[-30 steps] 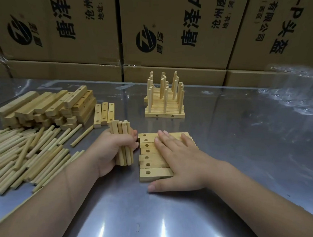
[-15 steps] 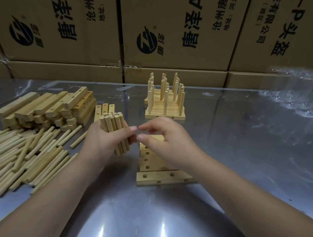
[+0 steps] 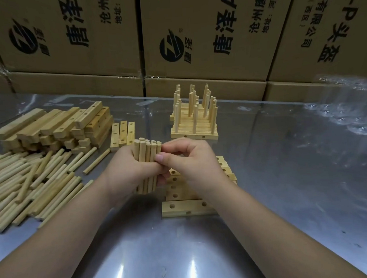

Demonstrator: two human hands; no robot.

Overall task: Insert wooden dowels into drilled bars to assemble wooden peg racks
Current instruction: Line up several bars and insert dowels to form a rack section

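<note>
A bundle of dowels [image 3: 148, 162] stands upright in the person's left hand [image 3: 129, 173], the grip clenched around the middle of it so that the rounded ends stick out above the fist and the lower ends show below. The right hand [image 3: 192, 161] has come in from the other side; its thumb and forefinger pinch at the dowel on the near right edge of the bundle, and the remaining fingers curl loosely above.

Under the right hand and wrist, a row of drilled bars [image 3: 182, 207] lies flat on the surface [image 3: 286, 176], side by side, holes facing up. The nearest bar is fully visible, with a hole near each end and one in its front edge; the farther ones are partly covered by the hand.

Beyond the hands stands a stack of finished peg racks [image 3: 193, 125], dowels pointing up from the bars. Just left of it, three short drilled bars [image 3: 123, 134] lie together. Farther left is a heap of longer drilled bars [image 3: 56, 128], and in front of that a spread of loose dowels [image 3: 32, 185] across the shiny metal. Crumpled clear plastic [image 3: 347, 109] sits at the right. Cardboard boxes [image 3: 204, 31] with printed lettering line the back.
</note>
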